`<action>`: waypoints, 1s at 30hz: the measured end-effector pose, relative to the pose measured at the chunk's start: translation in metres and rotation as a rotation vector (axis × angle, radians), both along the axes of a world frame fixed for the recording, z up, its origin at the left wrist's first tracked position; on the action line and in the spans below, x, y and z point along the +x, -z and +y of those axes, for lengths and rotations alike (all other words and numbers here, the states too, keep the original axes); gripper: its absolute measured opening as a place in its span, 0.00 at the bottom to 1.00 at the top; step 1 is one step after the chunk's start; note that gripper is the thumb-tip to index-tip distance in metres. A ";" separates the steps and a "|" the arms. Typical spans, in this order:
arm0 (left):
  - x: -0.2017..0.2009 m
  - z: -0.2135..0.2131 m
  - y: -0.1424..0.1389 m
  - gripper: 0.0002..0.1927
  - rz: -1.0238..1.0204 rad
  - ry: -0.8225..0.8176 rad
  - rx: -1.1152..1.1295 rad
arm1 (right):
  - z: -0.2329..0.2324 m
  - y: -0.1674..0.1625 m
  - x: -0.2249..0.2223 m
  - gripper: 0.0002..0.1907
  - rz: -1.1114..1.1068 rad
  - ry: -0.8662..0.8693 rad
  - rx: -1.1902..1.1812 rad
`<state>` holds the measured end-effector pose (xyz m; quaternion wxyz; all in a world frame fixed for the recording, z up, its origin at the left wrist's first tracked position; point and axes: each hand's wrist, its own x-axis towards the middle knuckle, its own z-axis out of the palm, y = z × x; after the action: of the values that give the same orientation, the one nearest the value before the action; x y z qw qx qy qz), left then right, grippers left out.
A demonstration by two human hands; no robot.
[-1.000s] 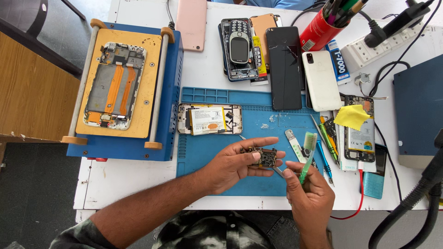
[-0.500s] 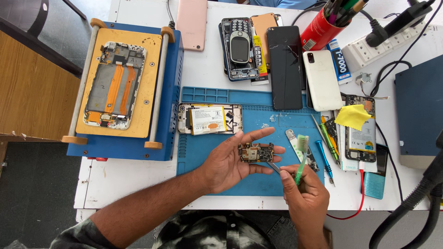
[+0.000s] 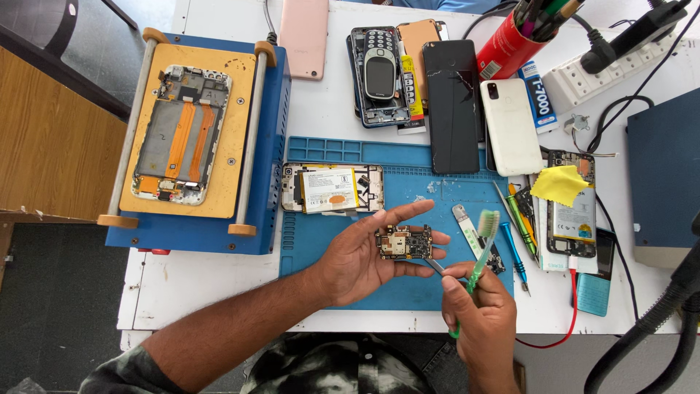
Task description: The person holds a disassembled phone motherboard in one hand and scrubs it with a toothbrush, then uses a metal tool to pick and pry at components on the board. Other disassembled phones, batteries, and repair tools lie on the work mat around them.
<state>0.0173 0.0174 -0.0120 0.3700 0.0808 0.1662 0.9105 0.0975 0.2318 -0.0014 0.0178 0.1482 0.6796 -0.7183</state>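
A small dark circuit board with gold-coloured patches (image 3: 403, 242) lies across the fingers of the left hand (image 3: 364, 255), which is open and palm-up above the blue rubber work mat (image 3: 408, 157); the thumb rests under the board's lower edge and the forefinger stretches out above it. Just to the board's right, the right hand (image 3: 481, 314) is closed around the handle of a green toothbrush (image 3: 479, 255), bristle head pointing up and away from the board. The same hand also pinches a thin metal tool (image 3: 435, 266) whose tip reaches the board's lower right corner.

Behind the board, an opened phone frame with a white battery (image 3: 332, 188) lies on the mat. To the right are a white plastic strip (image 3: 467, 226), screwdrivers with blue and green handles (image 3: 516, 233) and an open phone under a yellow sticky note (image 3: 560, 184). Farther left stands a blue heating platform with a tan pad (image 3: 197, 131) carrying a stripped phone body (image 3: 182, 135). At the far edge of the white table (image 3: 211, 284) lie several phones, among them a black slab phone (image 3: 452, 106) and a white one (image 3: 510, 125).
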 end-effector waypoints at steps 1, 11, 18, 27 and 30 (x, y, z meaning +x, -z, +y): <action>0.000 0.000 0.000 0.34 0.000 0.001 0.007 | 0.002 -0.001 0.000 0.08 0.000 -0.004 -0.021; -0.001 -0.001 0.000 0.35 0.027 -0.003 0.012 | 0.007 -0.007 0.001 0.24 0.023 -0.014 0.008; 0.001 -0.002 -0.003 0.35 0.079 0.002 -0.008 | 0.010 -0.006 0.002 0.15 0.066 0.034 -0.004; 0.004 0.001 -0.007 0.37 0.146 0.004 -0.116 | -0.007 -0.025 -0.014 0.11 0.444 -0.117 0.541; 0.002 0.001 -0.005 0.36 0.116 -0.097 -0.135 | -0.003 -0.029 -0.026 0.17 0.134 -0.022 0.688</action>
<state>0.0191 0.0189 -0.0067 0.3197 0.0999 0.2520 0.9079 0.0719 0.2283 0.0277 -0.0698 0.0908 0.8830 -0.4552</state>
